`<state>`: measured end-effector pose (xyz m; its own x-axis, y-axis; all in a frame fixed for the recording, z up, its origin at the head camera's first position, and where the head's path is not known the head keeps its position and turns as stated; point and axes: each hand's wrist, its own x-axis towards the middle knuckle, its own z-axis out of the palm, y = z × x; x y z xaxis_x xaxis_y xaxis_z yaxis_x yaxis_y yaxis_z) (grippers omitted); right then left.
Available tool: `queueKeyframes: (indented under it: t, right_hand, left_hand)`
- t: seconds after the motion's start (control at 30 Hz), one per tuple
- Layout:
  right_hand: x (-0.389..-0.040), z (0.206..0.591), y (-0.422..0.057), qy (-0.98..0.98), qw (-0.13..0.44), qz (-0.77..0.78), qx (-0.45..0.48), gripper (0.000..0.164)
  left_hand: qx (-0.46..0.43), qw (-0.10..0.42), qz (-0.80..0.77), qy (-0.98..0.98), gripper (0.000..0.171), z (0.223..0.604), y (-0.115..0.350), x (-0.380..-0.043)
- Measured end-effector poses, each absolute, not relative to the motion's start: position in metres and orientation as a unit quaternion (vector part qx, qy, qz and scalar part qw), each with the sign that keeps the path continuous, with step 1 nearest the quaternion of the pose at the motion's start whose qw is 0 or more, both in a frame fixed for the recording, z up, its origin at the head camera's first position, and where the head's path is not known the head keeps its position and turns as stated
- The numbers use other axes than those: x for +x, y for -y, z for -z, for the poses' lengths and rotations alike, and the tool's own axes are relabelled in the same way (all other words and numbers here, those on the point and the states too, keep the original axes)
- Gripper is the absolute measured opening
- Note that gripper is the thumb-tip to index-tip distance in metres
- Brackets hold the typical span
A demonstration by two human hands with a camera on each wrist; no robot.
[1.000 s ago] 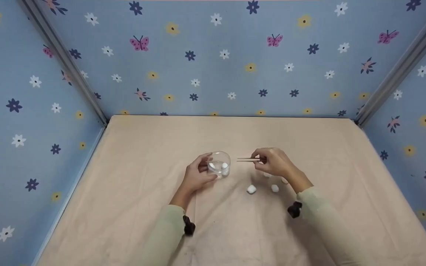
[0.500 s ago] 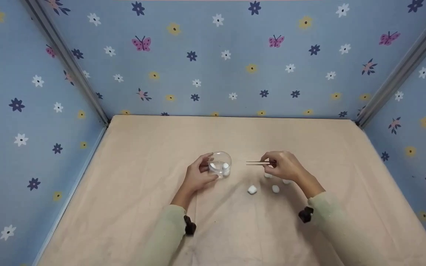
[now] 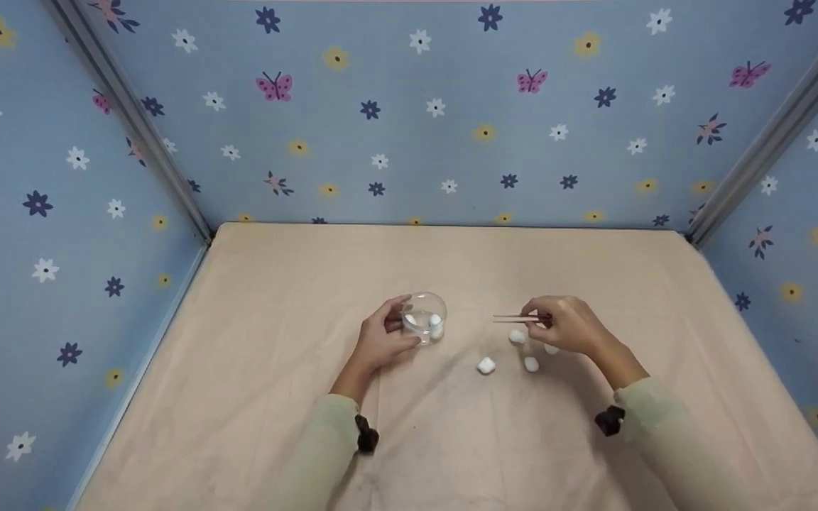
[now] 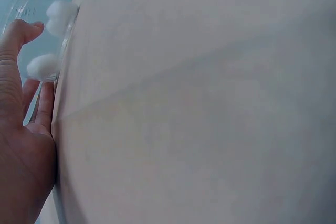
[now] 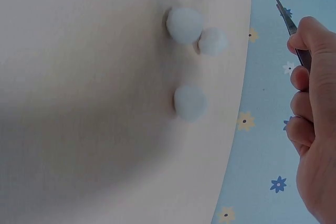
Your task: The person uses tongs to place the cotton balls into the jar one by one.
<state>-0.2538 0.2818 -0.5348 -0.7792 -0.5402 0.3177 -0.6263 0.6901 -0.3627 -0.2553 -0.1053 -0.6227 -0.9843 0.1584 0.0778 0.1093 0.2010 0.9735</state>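
Note:
My left hand point(image 3: 385, 338) holds a clear round jar point(image 3: 423, 301) at its side, thumb in front and fingers behind. White cotton balls point(image 4: 43, 67) lie inside the jar, seen through its wall in the left wrist view. My right hand point(image 3: 566, 323) grips a pair of metal tweezers point(image 3: 512, 319), whose tips point left toward the jar with nothing between them. Below the tweezers a cotton ball point(image 3: 517, 336) lies on the cloth. Another cotton ball point(image 3: 486, 365) sits nearer the jar, and a third cotton ball point(image 3: 531, 364) lies to its right.
One more cotton ball point(image 3: 551, 349) lies partly hidden under my right hand. A beige cloth point(image 3: 295, 284) with soft creases covers the table. Flower-patterned blue panels point(image 3: 409, 92) stand at the back and both sides, with grey metal posts point(image 3: 139, 121) in the corners.
My right hand has moved right and slightly nearer with the tweezers, away from the jar, uncovering a cotton ball. My left hand stays on the jar.

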Motion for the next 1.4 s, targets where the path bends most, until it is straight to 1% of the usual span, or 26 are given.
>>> queueKeyframes:
  t: [0.2, 0.47, 0.9, 1.13, 1.4]
  right_hand:
    - [-0.25, 0.538, -0.296, 0.916, 0.103, -0.217, 0.321, 0.013]
    - [-0.247, 0.542, -0.306, 0.923, 0.096, -0.211, 0.308, 0.013]
    - [-0.247, 0.554, -0.312, 0.933, 0.066, -0.207, 0.287, 0.014]
    - [-0.245, 0.56, -0.316, 0.944, 0.044, -0.202, 0.259, 0.013]
    - [-0.244, 0.559, -0.318, 0.95, 0.012, -0.204, 0.235, 0.016]
  left_hand:
    - [0.086, 0.023, -0.621, -0.779, 0.082, 0.623, 0.104, -0.255]
    - [0.09, 0.022, -0.615, -0.783, 0.081, 0.621, 0.103, -0.255]
    - [0.09, 0.018, -0.617, -0.781, 0.081, 0.625, 0.104, -0.256]
    - [0.093, 0.025, -0.613, -0.784, 0.082, 0.623, 0.105, -0.255]
    - [0.087, 0.034, -0.618, -0.781, 0.083, 0.622, 0.107, -0.254]
